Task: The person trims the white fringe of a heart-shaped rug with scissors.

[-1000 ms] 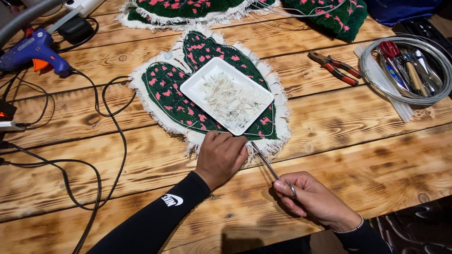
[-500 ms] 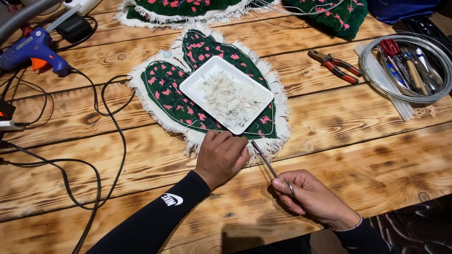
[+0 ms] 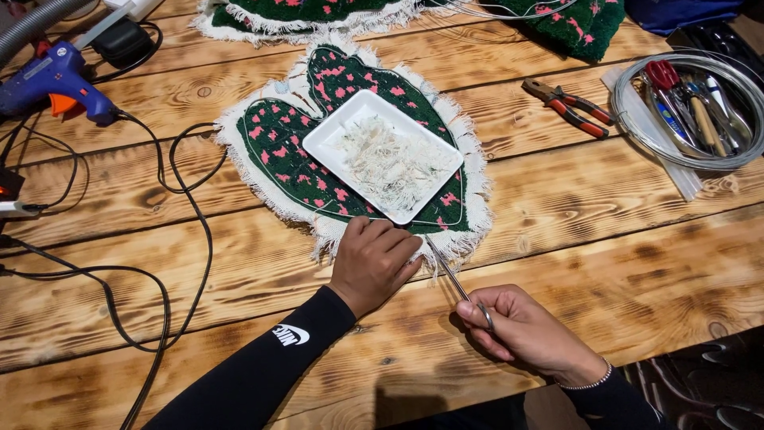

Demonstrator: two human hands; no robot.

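A green cactus-shaped rug piece [image 3: 286, 143] with pink marks and a white fringe lies on the wooden table [image 3: 573, 223]. A white tray [image 3: 334, 135] of white thread clippings rests on it. My left hand [image 3: 372, 263] presses on the fringe at the piece's near edge, fingers curled. My right hand [image 3: 517, 330] grips slim metal scissors [image 3: 452, 275], whose tips reach the fringe just right of my left hand.
A blue glue gun [image 3: 52, 80] and black cables [image 3: 171, 207] lie at the left. Red-handled pliers [image 3: 569, 105] sit at the right, beside a coil of wire [image 3: 637, 131] around several hand tools. More green rug pieces lie along the far edge.
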